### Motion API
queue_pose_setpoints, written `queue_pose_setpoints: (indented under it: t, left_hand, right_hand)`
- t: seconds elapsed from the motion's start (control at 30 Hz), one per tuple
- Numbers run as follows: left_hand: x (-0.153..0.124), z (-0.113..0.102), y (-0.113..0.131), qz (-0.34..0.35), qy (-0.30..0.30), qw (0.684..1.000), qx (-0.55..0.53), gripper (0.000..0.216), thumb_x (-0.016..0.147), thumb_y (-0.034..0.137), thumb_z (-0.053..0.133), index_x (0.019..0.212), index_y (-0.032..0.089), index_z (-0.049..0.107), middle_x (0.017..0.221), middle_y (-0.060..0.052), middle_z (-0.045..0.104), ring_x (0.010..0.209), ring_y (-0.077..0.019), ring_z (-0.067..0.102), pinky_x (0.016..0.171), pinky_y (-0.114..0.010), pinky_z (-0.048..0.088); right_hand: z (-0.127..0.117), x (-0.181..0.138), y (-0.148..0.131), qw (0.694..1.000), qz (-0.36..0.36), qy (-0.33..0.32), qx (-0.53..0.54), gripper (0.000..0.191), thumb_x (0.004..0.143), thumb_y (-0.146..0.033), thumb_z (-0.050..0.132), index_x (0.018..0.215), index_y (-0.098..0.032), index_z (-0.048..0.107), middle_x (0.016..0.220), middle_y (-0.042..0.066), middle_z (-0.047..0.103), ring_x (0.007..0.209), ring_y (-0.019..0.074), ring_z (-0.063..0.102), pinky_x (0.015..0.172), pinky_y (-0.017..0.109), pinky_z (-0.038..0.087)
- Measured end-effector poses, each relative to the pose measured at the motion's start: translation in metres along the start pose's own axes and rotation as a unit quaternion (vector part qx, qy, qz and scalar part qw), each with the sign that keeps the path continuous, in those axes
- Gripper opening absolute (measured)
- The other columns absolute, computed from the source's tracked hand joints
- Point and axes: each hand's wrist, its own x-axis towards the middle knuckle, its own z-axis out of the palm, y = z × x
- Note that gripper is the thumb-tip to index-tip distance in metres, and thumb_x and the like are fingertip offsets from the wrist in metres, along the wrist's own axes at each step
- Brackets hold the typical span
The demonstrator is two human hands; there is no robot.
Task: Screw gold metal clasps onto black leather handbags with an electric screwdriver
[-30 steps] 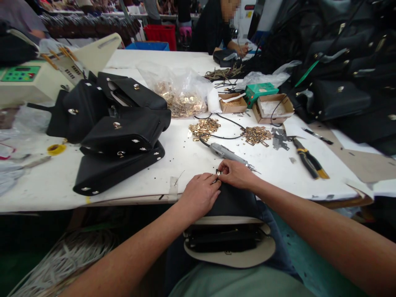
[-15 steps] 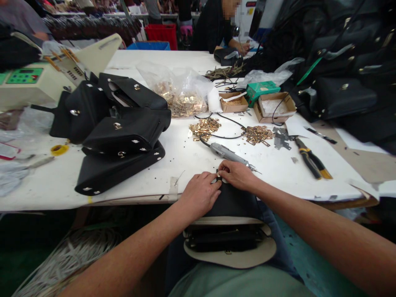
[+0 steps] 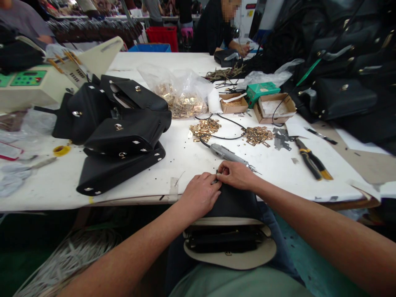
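A black handbag (image 3: 235,202) lies across my lap, propped against the table edge, its cream-edged flap open toward me. My left hand (image 3: 202,193) is closed on the bag's far end, fingertips beside a small shiny metal fitting (image 3: 218,174). From the other side, my right hand (image 3: 236,174) pinches at this fitting with thumb and forefinger; the fingertips hide most of it. Just beyond my hands rests a grey electric screwdriver (image 3: 227,152) with its cord trailing back, its bit pointing right.
Several black handbags (image 3: 123,132) are stacked at left. Gold metal plates (image 3: 204,128) lie in piles before a clear plastic bag (image 3: 188,97) of more. Pliers (image 3: 312,159) lie at right, near small cardboard boxes (image 3: 275,108). Across the table a person (image 3: 210,29) works.
My right fingertips have shifted slightly and now cover more of the metal fitting. The left hand stays on the bag. The view has tilted a little.
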Motion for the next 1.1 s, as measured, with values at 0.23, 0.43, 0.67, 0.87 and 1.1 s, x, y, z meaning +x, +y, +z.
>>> queue_pose_setpoints:
  t: [0.23, 0.43, 0.67, 0.87, 1.1]
  left_hand:
    - [0.0, 0.0, 0.0, 0.003, -0.003, 1.0, 0.001, 0.022, 0.097, 0.028, 0.058, 0.117, 0.023, 0.064, 0.12, -0.007, 0.064, 0.116, -0.0272, 0.055, 0.091, -0.042, 0.05]
    - [-0.001, 0.001, 0.001, 0.0, -0.003, 1.0, 0.005, 0.021, 0.097, 0.028, 0.058, 0.116, 0.023, 0.063, 0.123, -0.007, 0.064, 0.117, -0.0269, 0.055, 0.091, -0.042, 0.05]
    - [0.0, -0.003, 0.002, 0.004, -0.006, 1.0, 0.014, 0.022, 0.097, 0.028, 0.057, 0.117, 0.022, 0.064, 0.126, -0.008, 0.063, 0.118, -0.0272, 0.055, 0.093, -0.043, 0.05]
    - [0.001, -0.005, 0.001, -0.003, -0.012, 1.0, 0.004, 0.022, 0.097, 0.028, 0.057, 0.116, 0.022, 0.066, 0.135, -0.009, 0.058, 0.123, -0.0277, 0.053, 0.098, -0.045, 0.05]
    - [0.007, -0.009, 0.001, -0.004, -0.012, 1.0, -0.023, 0.023, 0.093, 0.023, 0.06, 0.116, 0.023, 0.066, 0.128, -0.009, 0.064, 0.122, -0.0269, 0.056, 0.101, -0.045, 0.051]
  right_hand:
    - [0.001, 0.003, 0.001, 1.0, 0.0, 0.0, -0.009, 0.012, 0.079, -0.019, 0.068, 0.091, -0.02, 0.068, 0.075, 0.0, 0.069, 0.067, 0.0154, 0.059, 0.061, 0.029, 0.038]
    - [-0.003, 0.0, 0.01, 0.996, -0.023, -0.038, 0.075, 0.018, 0.08, -0.014, 0.063, 0.096, -0.019, 0.069, 0.072, -0.003, 0.066, 0.062, 0.0127, 0.058, 0.06, 0.027, 0.04]
    - [0.005, -0.003, 0.011, 0.996, 0.006, 0.041, 0.078, 0.014, 0.079, -0.022, 0.067, 0.093, -0.02, 0.066, 0.072, -0.002, 0.068, 0.064, 0.0144, 0.06, 0.061, 0.029, 0.043]
    - [0.002, 0.001, 0.006, 0.999, 0.007, 0.029, 0.033, 0.014, 0.078, -0.019, 0.065, 0.092, -0.02, 0.067, 0.074, 0.001, 0.07, 0.066, 0.017, 0.062, 0.061, 0.031, 0.043]
    - [0.003, -0.001, 0.002, 0.999, 0.002, 0.044, 0.024, 0.015, 0.079, -0.02, 0.065, 0.094, -0.023, 0.071, 0.078, 0.002, 0.073, 0.07, 0.0193, 0.066, 0.061, 0.031, 0.045]
